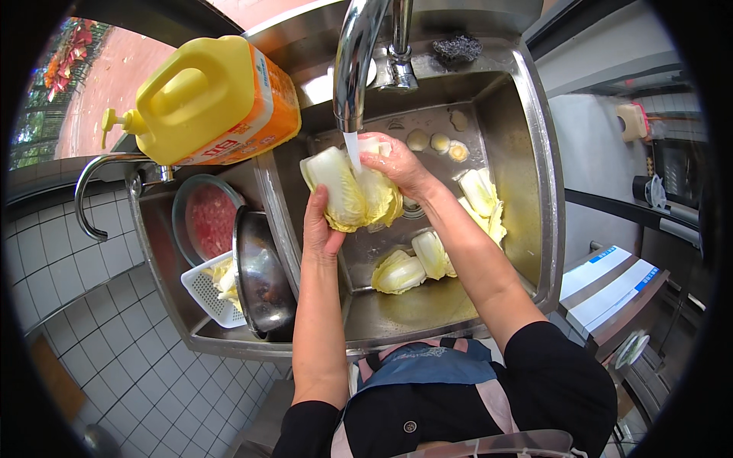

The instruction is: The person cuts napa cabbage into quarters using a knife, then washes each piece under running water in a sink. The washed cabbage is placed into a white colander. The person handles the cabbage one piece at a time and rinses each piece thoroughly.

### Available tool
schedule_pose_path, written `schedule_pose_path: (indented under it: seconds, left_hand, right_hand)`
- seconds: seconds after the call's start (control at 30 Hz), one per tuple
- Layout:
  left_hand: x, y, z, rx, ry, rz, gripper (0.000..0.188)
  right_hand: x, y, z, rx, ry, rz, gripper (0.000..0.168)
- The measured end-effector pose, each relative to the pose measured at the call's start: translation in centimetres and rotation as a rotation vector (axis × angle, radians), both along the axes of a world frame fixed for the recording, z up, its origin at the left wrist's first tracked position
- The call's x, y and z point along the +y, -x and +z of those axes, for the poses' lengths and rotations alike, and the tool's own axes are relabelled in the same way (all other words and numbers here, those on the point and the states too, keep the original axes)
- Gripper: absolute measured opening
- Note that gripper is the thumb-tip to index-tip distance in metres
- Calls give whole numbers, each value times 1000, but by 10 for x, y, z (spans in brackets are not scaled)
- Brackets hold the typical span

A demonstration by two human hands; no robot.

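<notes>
Under the running chrome faucet [350, 86], both of my hands hold pale napa cabbage leaves [339, 189] with yellow frilled edges. My left hand [322, 223] supports them from the lower left, thumb along the side. At the top right, my right hand [398, 163] grips the leaves where the water stream lands. Below, on the floor of the stainless steel sink [366, 309], lie more cabbage pieces [401, 273]. Another leaf bunch [481, 194] rests by the right wall, partly behind my right forearm. Several cut cabbage stem ends [440, 142] sit near the back.
A yellow pump jug [194, 103] stands at the back left. The left basin holds a bowl of reddish contents [211, 217], a white perforated basket [200, 295] with cabbage leaves and a tilted metal bowl [266, 275]. A steel wool scrubber [458, 48] lies on the back ledge.
</notes>
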State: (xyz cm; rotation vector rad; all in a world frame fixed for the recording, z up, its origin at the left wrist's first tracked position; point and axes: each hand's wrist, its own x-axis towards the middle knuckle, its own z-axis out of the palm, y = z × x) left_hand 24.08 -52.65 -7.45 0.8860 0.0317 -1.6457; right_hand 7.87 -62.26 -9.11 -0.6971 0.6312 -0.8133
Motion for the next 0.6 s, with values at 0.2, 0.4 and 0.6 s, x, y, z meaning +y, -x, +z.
schedule_pose_path:
  seconds: [0.2,0.4,0.6]
  left_hand:
    - [-4,13,3,-202,91,45,63]
    - [-14,24,11,-784,-16,-22,65]
    - [-15,20,20,-825,36,-133,77]
  right_hand:
    - [1,-23,4,826,481,-155,31]
    - [4,-20,7,482,329,-72,37]
    - [0,-15,16,528,340,168,69]
